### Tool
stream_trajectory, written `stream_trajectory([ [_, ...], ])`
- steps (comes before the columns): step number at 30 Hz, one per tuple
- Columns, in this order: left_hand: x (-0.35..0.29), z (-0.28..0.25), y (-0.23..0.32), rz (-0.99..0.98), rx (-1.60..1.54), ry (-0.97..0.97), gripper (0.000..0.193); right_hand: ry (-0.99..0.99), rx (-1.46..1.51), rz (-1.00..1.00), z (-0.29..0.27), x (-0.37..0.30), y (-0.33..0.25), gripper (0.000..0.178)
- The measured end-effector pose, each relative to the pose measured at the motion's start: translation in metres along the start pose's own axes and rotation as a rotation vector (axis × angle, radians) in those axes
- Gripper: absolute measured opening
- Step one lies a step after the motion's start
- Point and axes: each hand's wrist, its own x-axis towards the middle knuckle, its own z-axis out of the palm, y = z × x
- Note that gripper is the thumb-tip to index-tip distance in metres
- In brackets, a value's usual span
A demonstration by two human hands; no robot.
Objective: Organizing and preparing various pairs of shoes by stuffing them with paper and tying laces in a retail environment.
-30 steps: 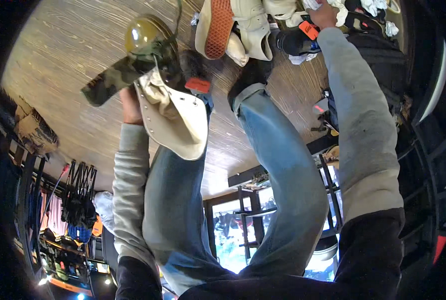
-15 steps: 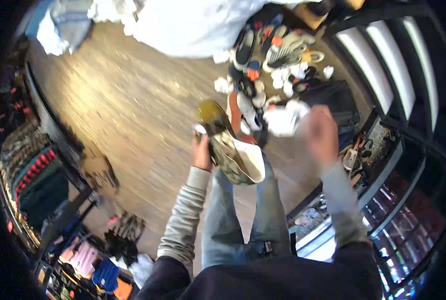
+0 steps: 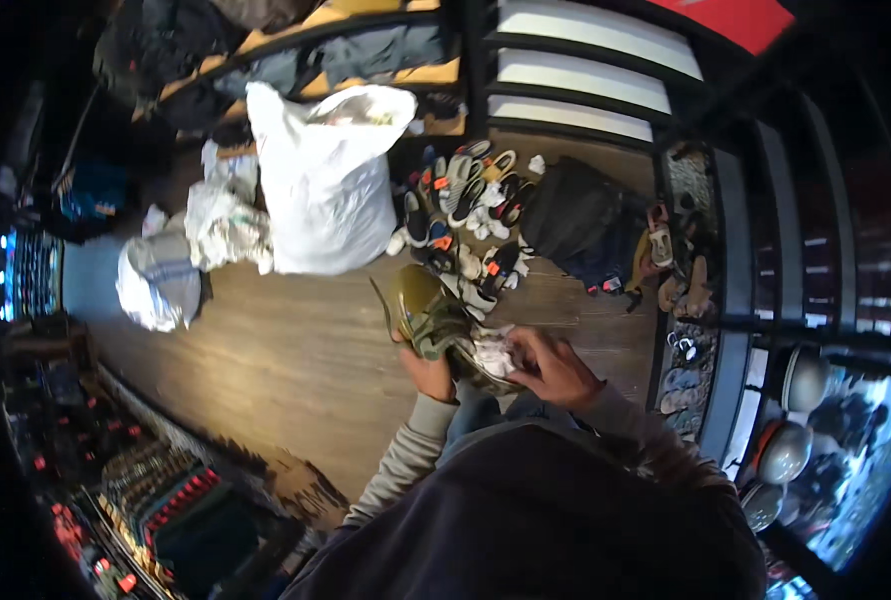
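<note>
An olive-green shoe (image 3: 428,318) with a camouflage pattern is held in front of me, its toe pointing away and its opening toward me. My left hand (image 3: 427,372) grips it from below on the left side. A loose lace (image 3: 380,300) sticks out to the left of the toe. At the shoe's opening, my right hand (image 3: 563,372) is closed, thumb and fingers pinching a crumpled white paper-like wad (image 3: 494,350). How deep the wad sits inside the shoe cannot be made out.
Beyond the shoe stands a large white sack (image 3: 331,190), with smaller plastic bags (image 3: 161,280) on its left. A heap of loose shoes (image 3: 466,200) covers the floor right of it, beside a black bag (image 3: 578,205). Shelves with helmets (image 3: 788,450) line the right.
My right hand has come from the right to the shoe's opening and now pinches the white wad. The view has shifted, showing more of the far shelves and sack.
</note>
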Motion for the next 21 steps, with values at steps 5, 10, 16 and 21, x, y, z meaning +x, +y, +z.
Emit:
stream_trajectory([
  [5, -0.057, 0.076, -0.001, -0.162, -0.181, -0.316, 0.035, 0.022, -0.127, -0.041, -0.052, -0.1, 0.032, 0.045],
  [10, -0.103, 0.129, -0.096, -0.272, -0.182, -0.554, 0.034, -0.108, 0.326, 0.169, -0.103, -0.208, 0.056, 0.042],
  [16, -0.174, 0.226, -0.115, -0.54, -0.086, -0.925, 0.034, 0.308, -0.545, -0.178, -0.098, -0.26, 0.1, 0.035],
  [21, -0.195, 0.27, -0.093, -0.633, -0.069, -0.965, 0.035, 0.496, -0.382, 0.047, -0.07, -0.274, 0.125, 0.033],
])
